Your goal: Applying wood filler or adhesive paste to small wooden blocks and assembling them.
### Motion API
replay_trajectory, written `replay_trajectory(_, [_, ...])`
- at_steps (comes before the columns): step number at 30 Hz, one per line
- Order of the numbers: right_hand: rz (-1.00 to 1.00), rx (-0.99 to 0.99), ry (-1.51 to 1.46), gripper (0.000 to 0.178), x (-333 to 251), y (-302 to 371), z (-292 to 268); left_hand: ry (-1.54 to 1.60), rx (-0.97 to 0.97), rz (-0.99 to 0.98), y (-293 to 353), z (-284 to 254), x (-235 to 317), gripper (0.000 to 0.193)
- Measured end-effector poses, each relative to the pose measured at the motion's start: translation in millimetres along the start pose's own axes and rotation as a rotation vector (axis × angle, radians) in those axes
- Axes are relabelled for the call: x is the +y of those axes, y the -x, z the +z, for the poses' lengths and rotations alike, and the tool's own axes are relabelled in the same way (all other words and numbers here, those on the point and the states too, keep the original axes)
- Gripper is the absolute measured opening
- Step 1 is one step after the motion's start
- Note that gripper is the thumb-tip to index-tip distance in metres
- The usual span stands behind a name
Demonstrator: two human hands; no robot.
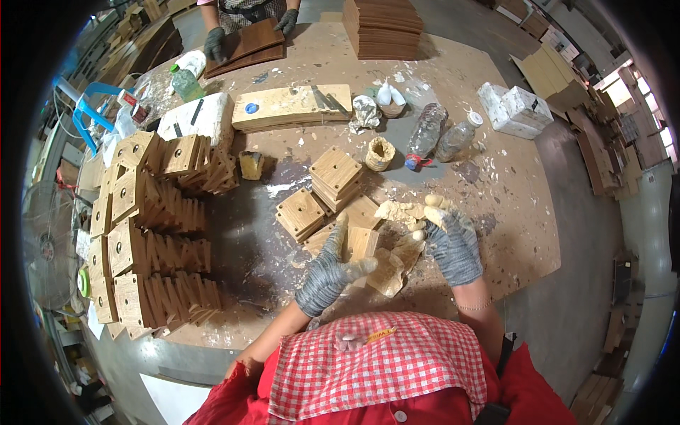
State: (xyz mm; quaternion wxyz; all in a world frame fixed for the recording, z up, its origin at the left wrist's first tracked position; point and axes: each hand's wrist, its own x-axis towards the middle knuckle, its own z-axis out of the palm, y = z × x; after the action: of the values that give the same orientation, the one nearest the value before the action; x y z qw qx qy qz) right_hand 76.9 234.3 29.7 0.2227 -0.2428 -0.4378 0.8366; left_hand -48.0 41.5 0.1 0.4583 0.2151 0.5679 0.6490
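Note:
My left hand (327, 275), in a grey glove with yellowish fingertips, is at a light-brown wooden block (361, 243). Its thumb lies across the block's near part, and the fingers run along the left edge. In a matching glove, my right hand (453, 244) has its tan-smeared fingers bent around tan putty (398, 212), partly hiding it. Under the putty, a crumpled brown sheet (389, 273) rests beside the block. Just beyond my left hand are a small stack of square wooden blocks (301, 212) and a taller one (336, 173), with holes in their tops.
Many wooden blocks (127, 241) are piled at the left. Farther back lie a long board (290, 106), a tan-crusted pot (380, 154), plastic bottles (428, 131) and a white wrapped bundle (515, 110). Across the table, another person's gloved hands (214, 44) touch dark boards (248, 44).

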Motion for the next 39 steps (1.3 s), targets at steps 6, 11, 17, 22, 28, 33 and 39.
replay_trajectory(6, [0.080, -0.115, 0.163, 0.036, -10, 21, 16, 0.010, 0.002, 0.056, 3, -1, 4, 0.117])
replay_trajectory(11, [0.063, -0.084, 0.179, 0.033, -8, 31, 14, 0.072, -0.127, -0.090, 3, -7, 0, 0.110])
replay_trajectory(17, [-0.514, -0.152, 0.720, 0.017, -17, 24, 11, 0.078, -0.175, -0.127, 13, -11, 13, 0.081])
replay_trajectory(22, [-0.719, -0.148, 0.849, 0.009, -20, 24, 10, 0.058, -0.221, -0.126, 12, -14, 17, 0.078])
replay_trajectory(28, [-0.749, -0.159, 0.975, 0.012, -19, 26, 1, -0.175, -0.220, 0.041, 10, -17, 15, 0.076])
replay_trajectory(33, [-0.716, -0.143, 1.003, 0.012, -15, 31, -5, -0.172, -0.271, -0.022, 12, -16, 22, 0.074])
replay_trajectory(39, [-0.773, -0.189, 1.106, 0.014, -23, 28, 1, -0.001, -0.397, -0.173, 11, -20, 21, 0.094])
